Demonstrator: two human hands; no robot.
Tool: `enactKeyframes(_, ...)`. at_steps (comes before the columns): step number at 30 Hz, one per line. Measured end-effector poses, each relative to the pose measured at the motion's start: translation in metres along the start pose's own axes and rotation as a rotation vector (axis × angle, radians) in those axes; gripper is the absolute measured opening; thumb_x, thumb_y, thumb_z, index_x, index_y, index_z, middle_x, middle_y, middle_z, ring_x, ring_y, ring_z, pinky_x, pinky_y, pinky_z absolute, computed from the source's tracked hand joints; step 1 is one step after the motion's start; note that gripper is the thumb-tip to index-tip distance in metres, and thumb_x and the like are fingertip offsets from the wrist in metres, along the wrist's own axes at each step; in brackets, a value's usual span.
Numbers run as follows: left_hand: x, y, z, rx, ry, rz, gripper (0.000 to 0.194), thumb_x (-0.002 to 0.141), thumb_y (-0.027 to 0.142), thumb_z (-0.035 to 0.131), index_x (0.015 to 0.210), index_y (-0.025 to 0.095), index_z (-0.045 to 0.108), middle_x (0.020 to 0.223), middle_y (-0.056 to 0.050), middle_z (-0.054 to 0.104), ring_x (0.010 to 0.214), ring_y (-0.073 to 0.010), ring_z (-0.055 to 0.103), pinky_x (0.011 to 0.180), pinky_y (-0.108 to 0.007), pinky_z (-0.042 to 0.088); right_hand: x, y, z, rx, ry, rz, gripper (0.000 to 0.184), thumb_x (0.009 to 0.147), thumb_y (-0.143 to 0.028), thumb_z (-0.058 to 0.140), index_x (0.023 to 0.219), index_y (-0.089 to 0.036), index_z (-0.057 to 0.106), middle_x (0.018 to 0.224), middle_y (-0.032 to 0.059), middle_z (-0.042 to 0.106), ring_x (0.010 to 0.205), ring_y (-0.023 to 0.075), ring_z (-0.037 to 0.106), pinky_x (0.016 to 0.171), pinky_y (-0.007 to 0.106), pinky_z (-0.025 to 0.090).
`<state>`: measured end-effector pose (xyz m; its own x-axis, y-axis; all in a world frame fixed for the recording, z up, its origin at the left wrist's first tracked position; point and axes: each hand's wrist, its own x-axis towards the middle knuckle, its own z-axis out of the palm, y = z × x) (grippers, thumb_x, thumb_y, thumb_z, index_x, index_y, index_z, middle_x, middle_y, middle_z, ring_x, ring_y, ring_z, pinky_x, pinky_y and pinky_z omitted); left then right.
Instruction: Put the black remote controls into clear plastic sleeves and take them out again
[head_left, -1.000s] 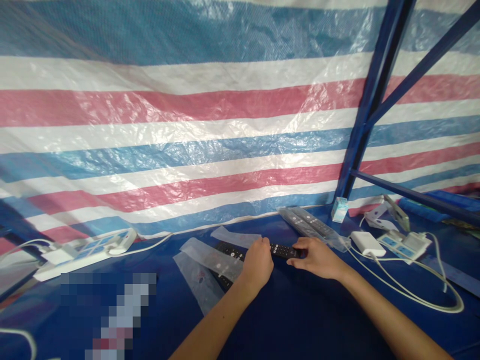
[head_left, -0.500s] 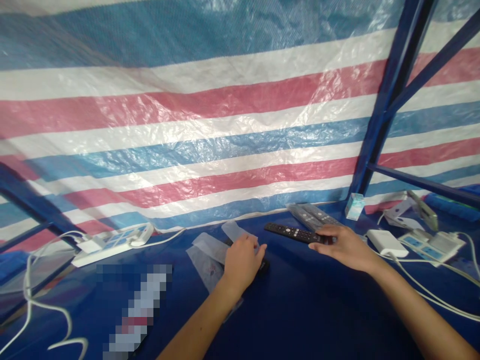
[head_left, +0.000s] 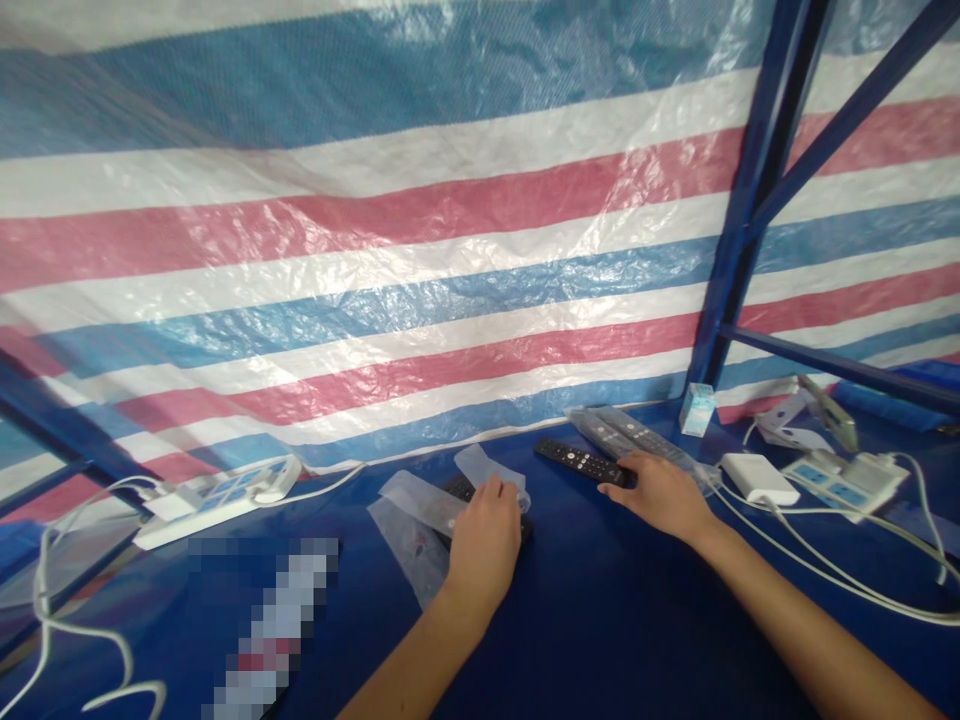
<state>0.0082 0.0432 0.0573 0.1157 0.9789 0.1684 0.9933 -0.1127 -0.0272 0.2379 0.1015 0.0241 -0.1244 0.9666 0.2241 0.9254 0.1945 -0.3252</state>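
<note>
The right hand (head_left: pixel 664 495) pinches one end of a black remote (head_left: pixel 576 460), near two bagged remotes (head_left: pixel 639 432). The left hand (head_left: pixel 487 535) partly hides clear bags (head_left: pixel 411 545) and another remote (head_left: pixel 458 488); I can't tell what its bent fingers grip. A white box (head_left: pixel 760 480) and wires (head_left: pixel 810 575) sit near the right arm (head_left: pixel 795 610).

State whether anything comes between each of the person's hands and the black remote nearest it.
Nothing visible separates the right hand from the bare black remote whose end it holds. At the left hand, translucent plastic lies over part of another remote; whether any lies beneath that hand is hidden.
</note>
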Motion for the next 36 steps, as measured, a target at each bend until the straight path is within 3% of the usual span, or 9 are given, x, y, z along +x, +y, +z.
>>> enactKeyframes(4, -0.011, 0.015, -0.011, -0.024, 0.042, 0.058, 0.027, 0.096, 0.02, 0.037, 0.094, 0.02, 0.064, 0.095, -0.004, 0.06, 0.094, -0.0185, 0.06, 0.076, -0.028, 0.048, -0.013, -0.024, -0.005, 0.101, 0.213, -0.174, 0.04, 0.072, -0.049, 0.068, 0.096, -0.018, 0.064, 0.098, 0.0111, 0.066, 0.099, 0.029, 0.06, 0.087, 0.041, 0.046)
enactKeyframes(6, -0.014, 0.024, -0.014, -0.018, 0.025, 0.074, 0.025, 0.095, 0.02, 0.04, 0.095, 0.021, 0.064, 0.096, -0.004, 0.06, 0.095, -0.0188, 0.06, 0.074, -0.027, 0.049, -0.022, -0.042, -0.01, 0.306, 0.152, -0.361, 0.033, 0.074, -0.044, 0.067, 0.096, -0.02, 0.06, 0.097, 0.0067, 0.065, 0.093, 0.0218, 0.061, 0.084, 0.034, 0.047)
enactKeyframes(9, -0.015, 0.033, -0.013, -0.011, -0.042, 0.06, 0.022, 0.093, 0.017, 0.044, 0.098, 0.022, 0.065, 0.098, -0.004, 0.06, 0.096, -0.019, 0.061, 0.072, -0.027, 0.05, -0.033, -0.06, -0.013, 0.403, 0.071, -0.442, 0.017, 0.074, -0.025, 0.063, 0.089, -0.022, 0.057, 0.088, 0.0022, 0.064, 0.084, 0.0177, 0.061, 0.076, 0.029, 0.047)
enactKeyframes(16, -0.015, 0.042, -0.005, -0.02, -0.058, 0.017, 0.024, 0.094, 0.016, 0.042, 0.106, 0.023, 0.062, 0.096, -0.002, 0.062, 0.092, -0.018, 0.063, 0.071, -0.028, 0.051, -0.037, -0.064, 0.0, 0.294, 0.032, -0.407, 0.02, 0.075, -0.017, 0.057, 0.095, -0.02, 0.058, 0.086, 0.0021, 0.065, 0.082, 0.0175, 0.061, 0.074, 0.028, 0.043)
enactKeyframes(19, -0.017, 0.045, -0.003, 0.022, -0.029, 0.008, 0.022, 0.093, 0.016, 0.043, 0.104, 0.022, 0.062, 0.095, -0.003, 0.062, 0.093, -0.0195, 0.063, 0.068, -0.028, 0.051, -0.036, -0.065, 0.003, 0.19, 0.09, -0.359, 0.009, 0.081, -0.016, 0.052, 0.083, -0.02, 0.059, 0.076, 0.0009, 0.064, 0.074, 0.0157, 0.06, 0.067, 0.026, 0.039)
enactKeyframes(24, -0.021, 0.043, 0.007, 0.023, -0.035, -0.087, 0.02, 0.093, 0.014, 0.041, 0.096, 0.019, 0.061, 0.09, -0.004, 0.062, 0.089, -0.0198, 0.064, 0.065, -0.027, 0.051, -0.04, -0.07, 0.007, -0.013, 0.15, -0.338, 0.019, 0.082, -0.014, 0.048, 0.065, -0.019, 0.055, 0.066, 0.0015, 0.062, 0.068, 0.0149, 0.059, 0.063, 0.027, 0.032)
enactKeyframes(28, -0.025, 0.044, 0.015, -0.025, -0.077, -0.072, 0.02, 0.093, 0.012, 0.041, 0.095, 0.019, 0.059, 0.091, -0.004, 0.063, 0.09, -0.019, 0.064, 0.069, -0.027, 0.05, -0.043, -0.076, 0.013, -0.103, 0.073, -0.347, 0.008, 0.084, -0.017, 0.052, 0.078, -0.018, 0.057, 0.077, 0.0041, 0.065, 0.073, 0.0173, 0.061, 0.063, 0.028, 0.033)
enactKeyframes(31, -0.025, 0.045, 0.019, -0.026, -0.065, -0.058, 0.02, 0.092, 0.011, 0.04, 0.096, 0.019, 0.058, 0.094, -0.004, 0.063, 0.092, -0.019, 0.063, 0.068, -0.026, 0.049, -0.041, -0.075, 0.015, -0.108, 0.0, -0.367, 0.013, 0.089, -0.016, 0.047, 0.081, -0.018, 0.057, 0.078, 0.0049, 0.066, 0.076, 0.018, 0.062, 0.065, 0.028, 0.036)
enactKeyframes(36, -0.018, 0.041, 0.019, 0.006, -0.103, -0.03, 0.02, 0.091, 0.01, 0.04, 0.096, 0.018, 0.057, 0.093, -0.005, 0.063, 0.09, -0.0193, 0.064, 0.066, -0.026, 0.047, -0.029, -0.055, 0.007, 0.112, -0.131, -0.43, 0.013, 0.085, -0.029, 0.057, 0.093, -0.021, 0.061, 0.091, 0.003, 0.067, 0.084, 0.0172, 0.064, 0.071, 0.025, 0.043)
